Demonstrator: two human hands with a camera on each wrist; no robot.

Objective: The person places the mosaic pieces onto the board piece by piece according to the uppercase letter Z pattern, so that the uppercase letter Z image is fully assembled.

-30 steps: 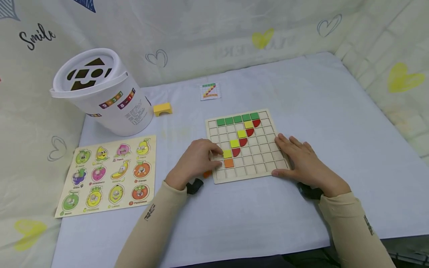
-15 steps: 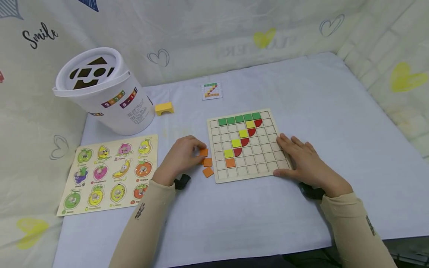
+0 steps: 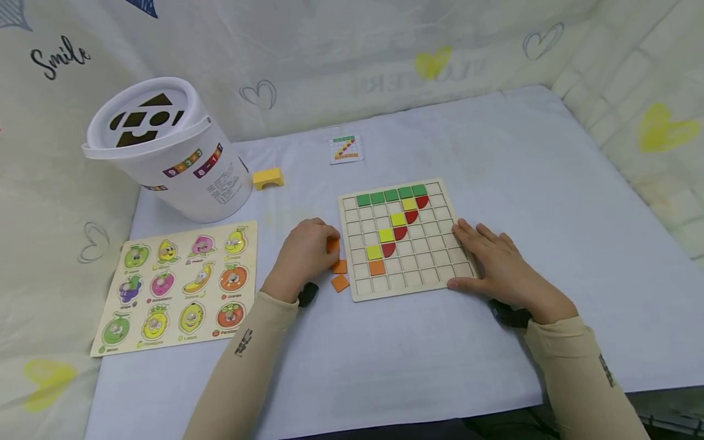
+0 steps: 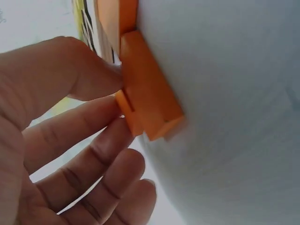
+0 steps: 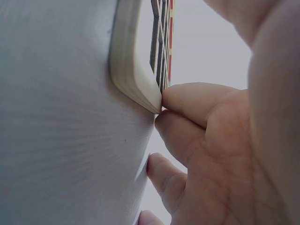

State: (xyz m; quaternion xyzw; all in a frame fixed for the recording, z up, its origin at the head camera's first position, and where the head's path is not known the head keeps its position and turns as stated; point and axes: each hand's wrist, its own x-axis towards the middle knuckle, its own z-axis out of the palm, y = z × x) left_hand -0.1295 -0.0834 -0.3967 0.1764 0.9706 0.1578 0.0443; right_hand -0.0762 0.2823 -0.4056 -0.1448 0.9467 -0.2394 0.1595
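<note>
In the head view my left hand (image 3: 305, 256) is left of the wooden grid board (image 3: 423, 256), its thumb and fingers on an orange square tile (image 3: 332, 244). The left wrist view shows that tile (image 4: 129, 115) between thumb and index finger, partly behind a nearer orange tile (image 4: 150, 89). Two more orange tiles (image 3: 340, 283) lie between hand and board. Set on the board are a row of green squares (image 3: 391, 195), a diagonal of yellow squares (image 3: 386, 235) and red quarter-rounds (image 3: 400, 233), and one orange square (image 3: 376, 267). My right hand (image 3: 495, 266) rests at the board's right edge, fingers extended, touching it.
Behind the board lies a small pattern card (image 3: 346, 150). At the back left stand a white lidded bucket (image 3: 181, 159) with shape cutouts and a yellow arch block (image 3: 267, 178). A fruit puzzle board (image 3: 181, 287) lies at the left, near my left forearm.
My left hand has moved left from the grid board's edge to the loose orange tiles and now covers part of the farthest one. My right hand has stayed at the board's right edge.
</note>
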